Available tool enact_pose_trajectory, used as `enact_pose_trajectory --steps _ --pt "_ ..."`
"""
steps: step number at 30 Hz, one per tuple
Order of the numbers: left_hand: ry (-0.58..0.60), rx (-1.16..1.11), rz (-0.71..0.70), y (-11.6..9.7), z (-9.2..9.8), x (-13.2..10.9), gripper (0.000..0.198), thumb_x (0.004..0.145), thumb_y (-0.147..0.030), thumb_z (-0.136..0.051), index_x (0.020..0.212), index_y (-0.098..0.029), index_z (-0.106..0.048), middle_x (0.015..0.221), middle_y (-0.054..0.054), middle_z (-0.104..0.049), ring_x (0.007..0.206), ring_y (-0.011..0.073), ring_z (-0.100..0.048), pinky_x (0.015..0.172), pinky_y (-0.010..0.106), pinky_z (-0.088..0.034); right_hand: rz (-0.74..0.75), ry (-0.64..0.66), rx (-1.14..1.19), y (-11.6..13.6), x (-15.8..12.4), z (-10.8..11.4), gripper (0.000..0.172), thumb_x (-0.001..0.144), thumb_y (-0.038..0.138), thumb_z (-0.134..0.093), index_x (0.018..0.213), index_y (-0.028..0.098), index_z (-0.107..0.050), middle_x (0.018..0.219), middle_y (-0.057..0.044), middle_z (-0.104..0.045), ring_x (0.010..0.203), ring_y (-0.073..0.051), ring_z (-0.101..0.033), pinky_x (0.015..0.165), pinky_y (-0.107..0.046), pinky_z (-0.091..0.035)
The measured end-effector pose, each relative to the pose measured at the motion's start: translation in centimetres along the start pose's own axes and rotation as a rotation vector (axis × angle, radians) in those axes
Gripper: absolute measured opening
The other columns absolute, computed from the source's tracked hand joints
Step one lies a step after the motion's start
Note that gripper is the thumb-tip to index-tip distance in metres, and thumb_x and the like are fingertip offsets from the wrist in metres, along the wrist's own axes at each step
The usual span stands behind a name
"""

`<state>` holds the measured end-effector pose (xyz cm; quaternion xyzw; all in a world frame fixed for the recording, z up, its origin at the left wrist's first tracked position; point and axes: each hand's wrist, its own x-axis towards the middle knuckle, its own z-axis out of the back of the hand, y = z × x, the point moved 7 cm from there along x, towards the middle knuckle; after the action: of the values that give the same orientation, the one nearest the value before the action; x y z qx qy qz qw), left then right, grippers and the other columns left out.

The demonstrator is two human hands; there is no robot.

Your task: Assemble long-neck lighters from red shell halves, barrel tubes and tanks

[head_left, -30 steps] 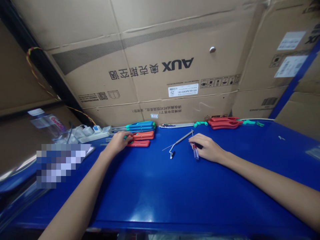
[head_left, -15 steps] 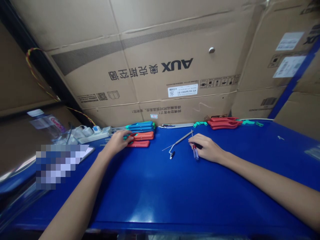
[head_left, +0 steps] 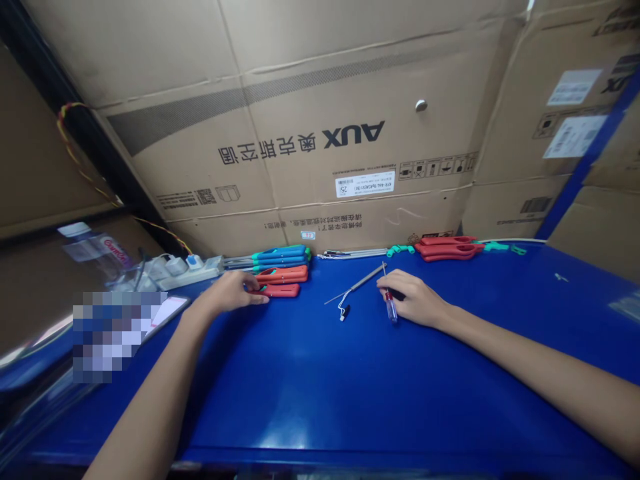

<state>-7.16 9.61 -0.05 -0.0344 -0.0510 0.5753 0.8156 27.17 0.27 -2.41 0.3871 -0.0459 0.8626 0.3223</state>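
At the front of a pile of long-nosed lighters, my left hand (head_left: 231,293) has its thumb and fingers closed about the near end of a red lighter (head_left: 283,291). Another red lighter (head_left: 285,274) and blue lighters (head_left: 283,256) lie just behind it. My right hand (head_left: 413,297) rests on the table, holding a small screwdriver (head_left: 391,307) with a clear and red handle, its shaft pointing away from me. Something black shows under those fingers. Between the hands lies a thin grey metal tube (head_left: 367,277) with white wires and a small black part (head_left: 347,311).
Red casings (head_left: 447,249) and green pieces (head_left: 400,250) line the back edge, beside slim metal rods (head_left: 355,253). At left are a power strip (head_left: 197,272), a bottle (head_left: 100,247) and a phone-like device (head_left: 167,313). A cardboard wall (head_left: 300,87) stands behind the blue table (head_left: 320,393).
My left hand has shifted slightly toward me, from the rear red lighter down to the front one. My right hand stays in place with the screwdriver.
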Motion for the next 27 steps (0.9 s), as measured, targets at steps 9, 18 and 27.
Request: enact_pose_trajectory --steps 9,18,27 --pt "0.063 -0.006 -0.031 0.0 -0.7 0.2 0.031 0.067 -0.048 -0.061 0.078 -0.021 -0.074 0.070 0.003 -0.070 0.064 0.0211 -0.061 0.060 0.028 -0.040 -0.017 0.001 0.001 -0.3 -0.1 -0.1 0.023 0.082 0.007 -0.050 0.095 0.017 -0.067 0.084 -0.009 -0.069 0.081 -0.023 -0.063 0.071 -0.037 -0.056" --pt "0.048 -0.052 -0.097 -1.1 -1.3 0.3 0.039 0.075 -0.054 -0.054 0.072 -0.018 -0.070 0.066 0.003 -0.067 0.061 0.0185 -0.057 0.056 0.026 -0.037 -0.026 -0.006 0.033 -0.4 -0.2 -0.1 0.024 0.082 0.007 -0.050 0.096 0.015 -0.067 0.086 -0.011 -0.069 0.082 -0.024 -0.063 0.071 -0.038 -0.055" --pt "-0.080 -0.135 -0.160 -2.1 -0.2 0.2 0.043 0.074 -0.059 -0.056 0.069 -0.019 -0.071 0.070 0.005 -0.070 0.063 0.0203 -0.060 0.057 0.027 -0.039 -0.070 -0.023 0.006 -0.5 -0.2 -0.2 0.024 0.081 0.006 -0.049 0.093 0.017 -0.066 0.082 -0.009 -0.069 0.079 -0.021 -0.062 0.073 -0.036 -0.054"
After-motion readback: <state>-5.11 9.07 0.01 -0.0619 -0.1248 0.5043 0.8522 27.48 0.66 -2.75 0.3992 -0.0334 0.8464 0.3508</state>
